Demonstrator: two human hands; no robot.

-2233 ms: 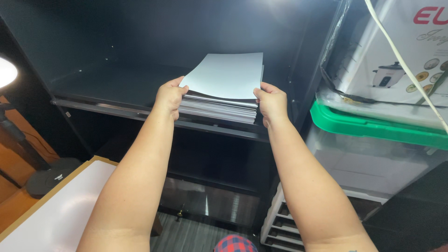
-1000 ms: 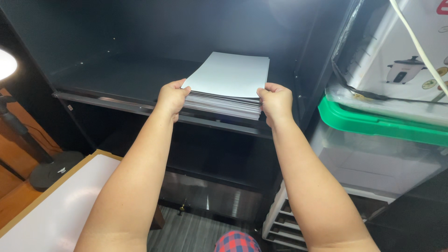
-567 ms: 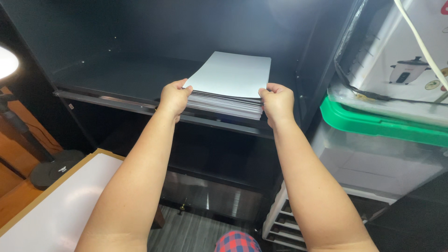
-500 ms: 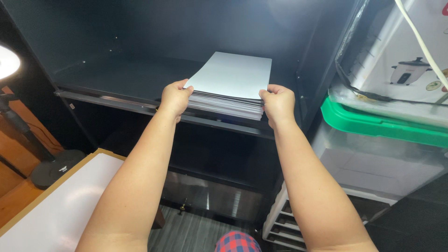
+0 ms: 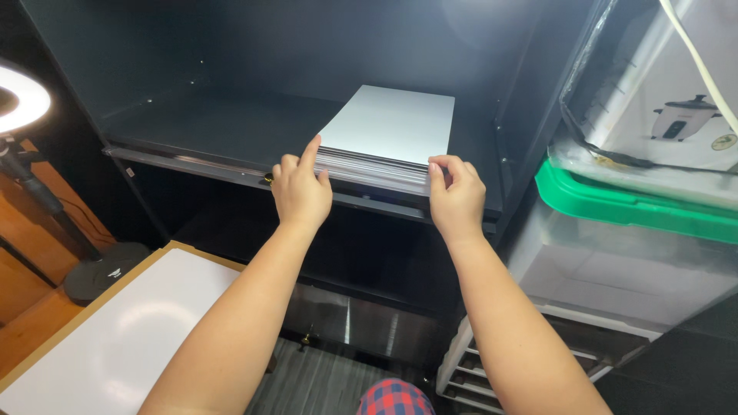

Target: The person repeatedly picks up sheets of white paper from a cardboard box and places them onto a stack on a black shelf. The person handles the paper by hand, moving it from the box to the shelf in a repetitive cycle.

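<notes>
A thick stack of white sheets (image 5: 396, 127) lies flat on the dark shelf (image 5: 192, 157) of a black cabinet, near its right side wall. My left hand (image 5: 301, 192) is at the stack's front left corner, fingers spread, the index fingertip touching the edge. At the front right corner my right hand (image 5: 456, 198) presses its fingertips against the stack's front edge. Neither hand grips the stack.
A clear storage bin with a green lid (image 5: 615, 204) stands to the right, with a boxed rice cooker (image 5: 676, 92) in plastic on top. A white-topped table (image 5: 115, 346) is at lower left. A ring light on a stand (image 5: 19, 100) is at far left.
Both hands have let go of the stack's sides and drawn back to its front edge, fingers now open. The stack rests a little deeper on the shelf.
</notes>
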